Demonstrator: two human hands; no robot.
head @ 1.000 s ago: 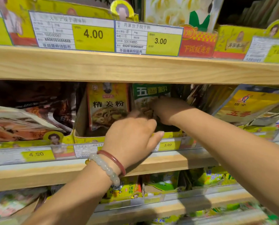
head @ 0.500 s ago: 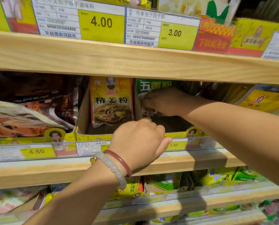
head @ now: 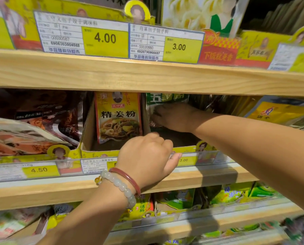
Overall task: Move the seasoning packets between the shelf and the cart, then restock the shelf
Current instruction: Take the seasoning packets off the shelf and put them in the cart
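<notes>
Left hand point(head: 147, 156), lower centre of frame: fingers curled over the front lip of the yellow display box point(head: 186, 149), steadying it, no packet held. Right hand point(head: 172, 117), deeper and up-right of centre: fingers curled on the green seasoning packets point(head: 165, 99), upright, long axis vertical, at the box's back; exact pinch hidden. Nearer hand for the pull: right, straight out toward frame bottom, under the upper shelf board point(head: 147, 76).

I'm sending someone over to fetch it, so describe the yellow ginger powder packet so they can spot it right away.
Find the middle wooden shelf. Its yellow cardboard tray holds the ginger powder packet upright, alone. Unlike the green packet to its right, it is yellow, picturing a food bowl.
</notes>
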